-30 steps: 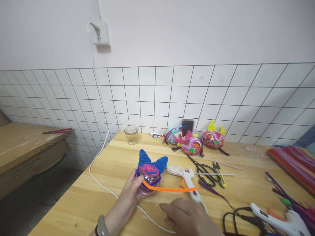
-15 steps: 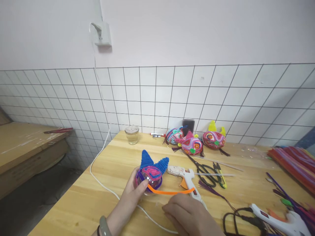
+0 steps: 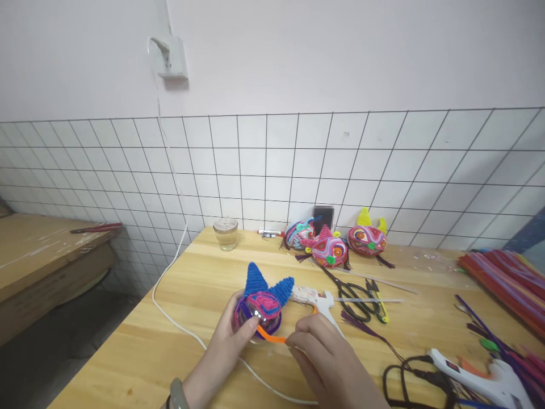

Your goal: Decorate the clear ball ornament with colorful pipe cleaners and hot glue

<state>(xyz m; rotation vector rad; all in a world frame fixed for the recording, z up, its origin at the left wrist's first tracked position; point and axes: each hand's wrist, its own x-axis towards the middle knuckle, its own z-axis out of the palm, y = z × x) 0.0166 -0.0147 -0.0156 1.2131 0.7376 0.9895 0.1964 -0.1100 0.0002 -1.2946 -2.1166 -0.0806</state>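
Observation:
My left hand [image 3: 232, 335] is closed around a clear round ball ornament [image 3: 267, 307] partly wrapped in pink, blue and purple pipe cleaner. Two blue ears [image 3: 255, 279] stand up from its top. An orange pipe cleaner [image 3: 272, 338] runs from under my left thumb across the ball's lower front. Its other end is pinched between the fingers of my right hand [image 3: 321, 352], which hides the rest of it. Just behind my right hand lies a white glue gun [image 3: 326, 302], partly covered.
Several finished colourful ornaments [image 3: 327, 250] sit by the tiled wall, near a lidded glass cup [image 3: 226, 234]. Black scissors [image 3: 355, 298] and a yellow cutter [image 3: 380, 304] lie to the right. A second glue gun [image 3: 477, 375], cables and a pipe cleaner bundle [image 3: 498, 284] are further right. A white cord [image 3: 179, 325] crosses the table.
My right hand has moved up and now grips the orange pipe cleaner, whose free end stuck out above the fingers before. The ball stays in my left hand.

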